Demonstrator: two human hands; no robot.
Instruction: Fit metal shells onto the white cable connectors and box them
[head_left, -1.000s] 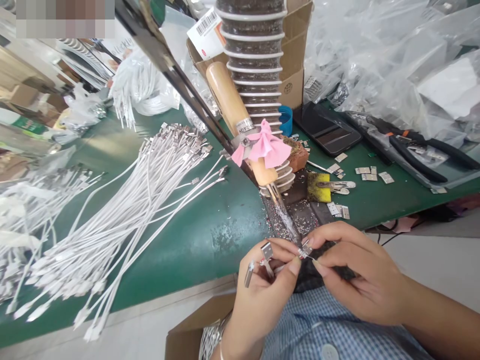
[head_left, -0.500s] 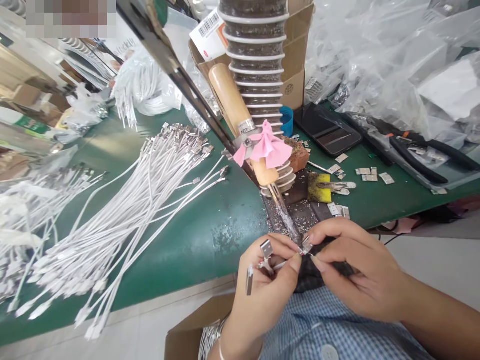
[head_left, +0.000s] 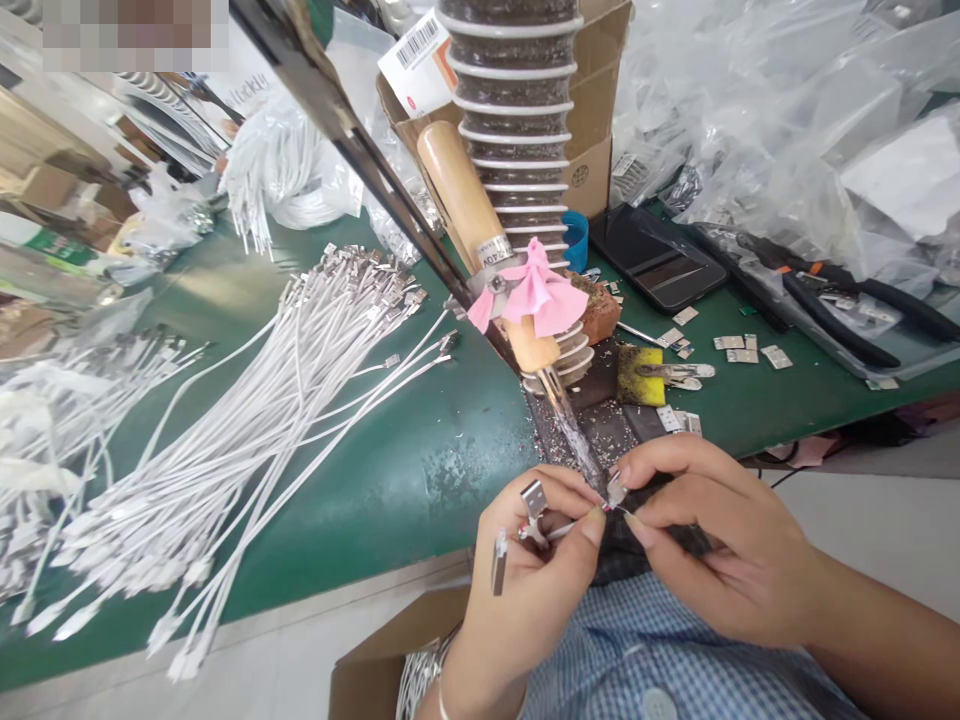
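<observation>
My left hand (head_left: pixel 529 585) is closed around white USB cables, with two metal USB plugs (head_left: pixel 533 498) poking out between its fingers. Its thumb and fingertips pinch a cable end at the tip of a soldering iron (head_left: pixel 574 430). My right hand (head_left: pixel 720 535) is closed too, its index finger against a small metal USB connector (head_left: pixel 616 490) right at that tip. A thin wire (head_left: pixel 621 511) shows by the right thumb; the exact contact is partly hidden. The wooden-handled iron is clamped pointing downward, with a pink cloth (head_left: pixel 547 295) tied around it.
A big bundle of white cables (head_left: pixel 255 440) lies on the green table (head_left: pixel 360 500) at left. A ribbed hose (head_left: pixel 514 120) rises behind the iron. To the right are a yellow sponge (head_left: pixel 640 375), a phone (head_left: pixel 664 260), pliers (head_left: pixel 840 320), loose connectors (head_left: pixel 741 350) and plastic bags (head_left: pixel 765 120).
Both hands stay at the iron's tip with almost no movement. The view has shifted very slightly.
</observation>
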